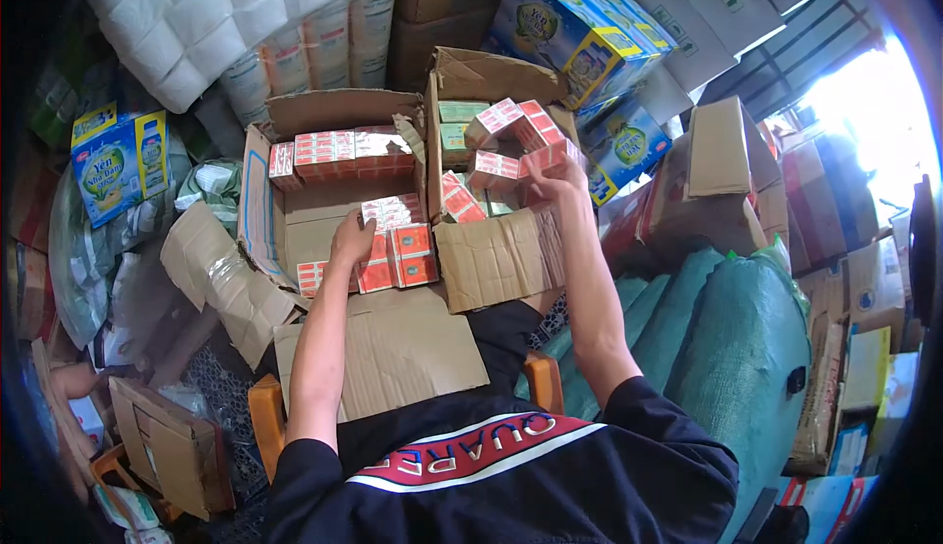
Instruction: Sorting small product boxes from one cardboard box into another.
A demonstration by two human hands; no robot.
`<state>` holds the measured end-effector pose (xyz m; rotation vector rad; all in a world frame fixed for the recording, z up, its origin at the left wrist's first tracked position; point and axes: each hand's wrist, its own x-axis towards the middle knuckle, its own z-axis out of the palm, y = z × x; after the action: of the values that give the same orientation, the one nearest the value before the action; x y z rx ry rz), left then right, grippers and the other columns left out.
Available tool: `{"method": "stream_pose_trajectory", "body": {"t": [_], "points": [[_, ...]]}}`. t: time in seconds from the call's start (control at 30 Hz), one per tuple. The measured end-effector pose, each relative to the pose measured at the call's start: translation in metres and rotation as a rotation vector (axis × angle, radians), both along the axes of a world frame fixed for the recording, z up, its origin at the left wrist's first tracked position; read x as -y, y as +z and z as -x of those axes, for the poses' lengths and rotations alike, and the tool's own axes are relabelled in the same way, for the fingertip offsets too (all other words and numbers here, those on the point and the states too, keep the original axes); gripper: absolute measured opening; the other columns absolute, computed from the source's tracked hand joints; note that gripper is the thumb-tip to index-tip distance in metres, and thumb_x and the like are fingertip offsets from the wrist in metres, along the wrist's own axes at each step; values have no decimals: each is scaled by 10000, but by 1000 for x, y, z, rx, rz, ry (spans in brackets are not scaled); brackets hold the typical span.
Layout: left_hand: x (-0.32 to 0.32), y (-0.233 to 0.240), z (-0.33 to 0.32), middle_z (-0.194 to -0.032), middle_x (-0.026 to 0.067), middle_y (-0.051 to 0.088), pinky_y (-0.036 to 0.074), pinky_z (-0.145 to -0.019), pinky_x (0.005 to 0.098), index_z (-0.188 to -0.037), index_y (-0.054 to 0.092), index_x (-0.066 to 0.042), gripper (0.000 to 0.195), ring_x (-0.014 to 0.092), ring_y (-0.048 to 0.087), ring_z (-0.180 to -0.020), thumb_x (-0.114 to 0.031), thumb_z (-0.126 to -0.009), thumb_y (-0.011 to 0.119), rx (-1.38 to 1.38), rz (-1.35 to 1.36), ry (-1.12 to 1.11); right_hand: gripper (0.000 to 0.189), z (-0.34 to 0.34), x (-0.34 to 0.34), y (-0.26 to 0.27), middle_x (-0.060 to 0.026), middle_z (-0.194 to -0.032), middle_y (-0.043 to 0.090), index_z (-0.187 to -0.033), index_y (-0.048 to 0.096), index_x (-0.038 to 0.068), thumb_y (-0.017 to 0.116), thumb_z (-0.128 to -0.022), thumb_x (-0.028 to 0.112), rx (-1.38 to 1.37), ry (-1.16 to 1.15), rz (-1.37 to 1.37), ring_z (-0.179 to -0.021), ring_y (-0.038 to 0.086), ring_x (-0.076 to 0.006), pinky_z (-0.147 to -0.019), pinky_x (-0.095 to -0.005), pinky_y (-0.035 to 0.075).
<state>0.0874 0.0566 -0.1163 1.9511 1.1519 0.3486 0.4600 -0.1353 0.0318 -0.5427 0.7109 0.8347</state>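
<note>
Two open cardboard cartons stand side by side before me. In the left carton (259, 205), shrink-wrapped packs of small red and white boxes (324, 155) line the far wall. My left hand (355, 238) rests at the left side of another group of red packs (398, 246) at that carton's near right corner; whether it grips them is unclear. My right hand (558, 174) is over the right carton (490, 76), its fingers around a red and white pack (547, 155). Several more red packs (495, 168) lie tilted there, on and beside green boxes (457, 135).
Cardboard flaps (405, 352) spread towards my lap. Blue drink cartons (567, 28) and brown boxes are stacked behind. Green woven sacks (737, 345) stand at my right. At far left are a standing piece of cardboard (173, 444) and part of another person's arm (74, 380).
</note>
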Motion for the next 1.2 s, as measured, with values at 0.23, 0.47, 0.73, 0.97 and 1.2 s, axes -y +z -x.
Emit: {"method": "stream_pose_trajectory", "body": {"t": [0.23, 0.47, 0.73, 0.97, 1.2], "points": [[-3, -4, -8, -1195, 253, 663, 496, -967, 458, -1310, 571, 1, 503, 406, 633, -1127, -321, -926, 617, 6, -35, -19, 835, -6, -1, -18, -122, -1571, 363, -1522, 361, 203, 735, -837, 500, 163, 145, 174, -1439, 320, -422, -1084, -748, 278], [-4, -3, -8, -1150, 201, 690, 516, -916, 443, -1286, 605, -37, 439, 377, 662, -1063, -307, -939, 616, 167, -175, 16, 588, 23, -18, -16, -1, -1218, 618, -1209, 603, 232, 790, -723, 504, 347, 127, 296, -1158, 548, -201, -1004, -472, 390], [4, 75, -12, -1046, 154, 714, 529, -586, 284, -1274, 608, 9, 773, 205, 705, -842, -677, -937, 491, 677, 851, -160, 435, 131, -25, 25, -44, -1155, 598, -1250, 529, 94, 712, -862, 169, 1003, 400, -95, -1045, 626, -201, -903, -370, 550], [25, 121, -3, -1192, 123, 691, 562, -848, 346, -1332, 566, -24, 924, 235, 684, -1013, -810, -856, 462, 584, 1215, 187, 759, 209, -29, 21, -119, -1349, 577, -1484, 399, 44, 734, -803, 34, 1297, 974, -125, -1222, 573, -192, -975, -340, 509], [-11, 83, -2, -1213, 15, 678, 553, -837, 421, -1317, 584, -180, 600, 215, 669, -1041, -623, -913, 590, 1076, 992, 365, 730, 235, -16, 30, -144, -1511, 438, -1544, 317, 51, 705, -936, 160, 1243, 956, -29, -1330, 509, -247, -1057, -363, 471]]}}
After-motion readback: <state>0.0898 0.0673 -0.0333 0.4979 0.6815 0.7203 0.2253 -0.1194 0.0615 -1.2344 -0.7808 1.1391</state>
